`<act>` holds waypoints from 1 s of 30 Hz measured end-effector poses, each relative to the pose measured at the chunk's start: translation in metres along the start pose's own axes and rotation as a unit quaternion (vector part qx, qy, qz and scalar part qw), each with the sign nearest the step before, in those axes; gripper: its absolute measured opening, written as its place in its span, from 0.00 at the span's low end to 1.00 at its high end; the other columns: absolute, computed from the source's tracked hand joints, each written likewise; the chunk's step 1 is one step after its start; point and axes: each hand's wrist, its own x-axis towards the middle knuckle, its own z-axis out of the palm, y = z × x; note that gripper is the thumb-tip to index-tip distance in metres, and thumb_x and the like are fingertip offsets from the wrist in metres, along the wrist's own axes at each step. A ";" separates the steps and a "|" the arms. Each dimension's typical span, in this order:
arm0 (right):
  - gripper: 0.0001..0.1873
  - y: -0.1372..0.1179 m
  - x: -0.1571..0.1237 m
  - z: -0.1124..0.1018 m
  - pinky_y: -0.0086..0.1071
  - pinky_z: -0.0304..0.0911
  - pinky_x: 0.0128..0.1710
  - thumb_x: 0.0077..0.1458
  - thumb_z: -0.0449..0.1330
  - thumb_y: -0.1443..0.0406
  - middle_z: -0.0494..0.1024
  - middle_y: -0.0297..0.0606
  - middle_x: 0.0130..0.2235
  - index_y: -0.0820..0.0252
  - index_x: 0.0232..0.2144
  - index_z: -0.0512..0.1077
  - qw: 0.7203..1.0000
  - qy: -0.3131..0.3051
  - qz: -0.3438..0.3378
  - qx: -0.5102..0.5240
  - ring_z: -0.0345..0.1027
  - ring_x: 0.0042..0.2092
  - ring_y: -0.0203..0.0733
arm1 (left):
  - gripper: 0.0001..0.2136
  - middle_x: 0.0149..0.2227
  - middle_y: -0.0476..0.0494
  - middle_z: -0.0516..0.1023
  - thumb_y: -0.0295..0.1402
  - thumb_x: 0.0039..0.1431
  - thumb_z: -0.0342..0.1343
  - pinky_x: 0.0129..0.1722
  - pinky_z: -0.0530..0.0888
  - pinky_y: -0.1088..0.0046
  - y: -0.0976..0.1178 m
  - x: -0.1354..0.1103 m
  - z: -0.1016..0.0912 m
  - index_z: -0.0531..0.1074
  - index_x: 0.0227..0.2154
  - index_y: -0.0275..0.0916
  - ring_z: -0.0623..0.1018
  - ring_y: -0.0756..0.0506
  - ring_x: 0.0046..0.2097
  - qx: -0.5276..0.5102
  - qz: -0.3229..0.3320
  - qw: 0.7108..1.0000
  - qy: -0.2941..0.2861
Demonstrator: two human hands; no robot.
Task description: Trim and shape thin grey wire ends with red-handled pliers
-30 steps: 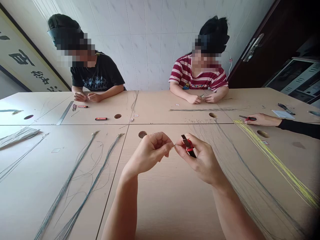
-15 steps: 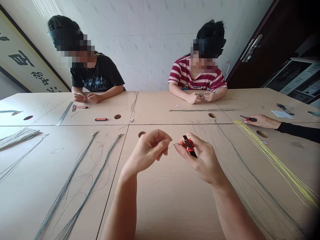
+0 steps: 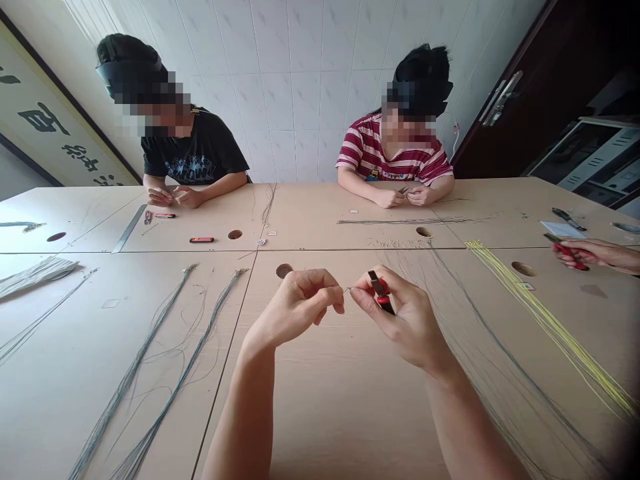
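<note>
My left hand (image 3: 300, 303) is closed in a pinch on the end of a thin grey wire (image 3: 346, 290), held just above the pale wooden table (image 3: 320, 413). My right hand (image 3: 400, 317) faces it, fingertips pinching the same wire end, and it also grips small pliers with red handles (image 3: 381, 292) in the palm. The two hands almost touch at the fingertips.
Bundles of grey-green wires (image 3: 150, 373) lie to my left, more grey wires (image 3: 500, 360) and a yellow wire bundle (image 3: 555, 327) to my right. Two people sit across the table working with their hands. Another person's hand (image 3: 595, 253) with red pliers reaches in at right. Round cable holes (image 3: 284, 270) dot the table.
My hands stay nearly in place, the fingertips closing together again on the wire. The other person's hand at right has pulled back to the right edge, lifting its red pliers.
</note>
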 end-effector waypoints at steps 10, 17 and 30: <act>0.10 0.001 0.000 0.001 0.28 0.57 0.31 0.62 0.57 0.62 0.65 0.30 0.28 0.57 0.28 0.66 1.000 -0.013 -0.010 0.002 0.59 0.30 0.32 | 0.08 0.27 0.50 0.76 0.30 0.59 0.52 0.21 0.60 0.80 -0.004 0.004 -0.001 0.71 0.26 0.36 0.64 0.56 0.23 -0.031 -0.008 0.999 0.007; 0.10 0.001 0.001 0.001 0.29 0.57 0.32 0.62 0.56 0.61 0.65 0.31 0.29 0.56 0.28 0.66 1.000 -0.026 -0.005 -0.009 0.59 0.31 0.34 | 0.07 0.27 0.49 0.76 0.28 0.57 0.51 0.21 0.61 0.79 -0.006 0.004 0.000 0.71 0.26 0.36 0.65 0.56 0.23 -0.020 -0.005 1.000 0.001; 0.10 -0.001 0.002 0.002 0.30 0.56 0.31 0.62 0.56 0.61 0.64 0.31 0.28 0.56 0.28 0.66 0.999 -0.033 -0.010 -0.014 0.58 0.30 0.34 | 0.07 0.24 0.51 0.73 0.26 0.55 0.49 0.22 0.60 0.80 -0.003 0.005 0.002 0.68 0.24 0.36 0.65 0.56 0.22 -0.016 -0.010 1.000 0.003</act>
